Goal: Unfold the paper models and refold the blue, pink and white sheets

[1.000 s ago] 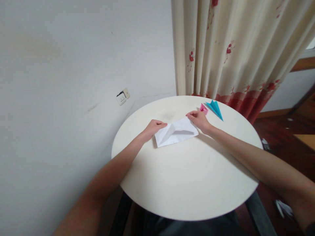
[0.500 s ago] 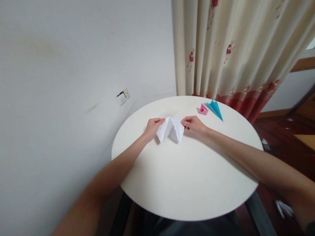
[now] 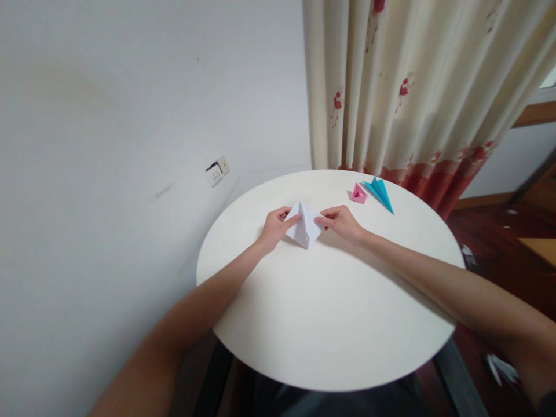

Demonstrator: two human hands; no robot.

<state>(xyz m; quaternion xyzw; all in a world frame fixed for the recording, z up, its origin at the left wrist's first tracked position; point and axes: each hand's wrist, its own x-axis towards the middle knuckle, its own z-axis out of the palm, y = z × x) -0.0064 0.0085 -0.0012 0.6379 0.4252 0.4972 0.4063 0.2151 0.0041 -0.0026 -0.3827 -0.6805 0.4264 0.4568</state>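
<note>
A white sheet of paper (image 3: 304, 228), folded into a small diamond shape, stands a little above the round cream table (image 3: 330, 313). My left hand (image 3: 274, 226) pinches its left corner. The paper's right corner is pinched by my right hand (image 3: 341, 221). Both hands are close together at the far middle of the table, with the paper between them.
A small pink folded paper piece (image 3: 358, 193) and a blue paper plane (image 3: 380, 192) lie at the table's far right edge. A flowered curtain (image 3: 412, 87) hangs behind. A wall socket (image 3: 217, 169) sits on the white wall to the left. Wooden floor shows at right.
The paper was spread wide and flat on the table; my hands came together, collapsing it into a narrow diamond shape. The pink and blue pieces have not moved.
</note>
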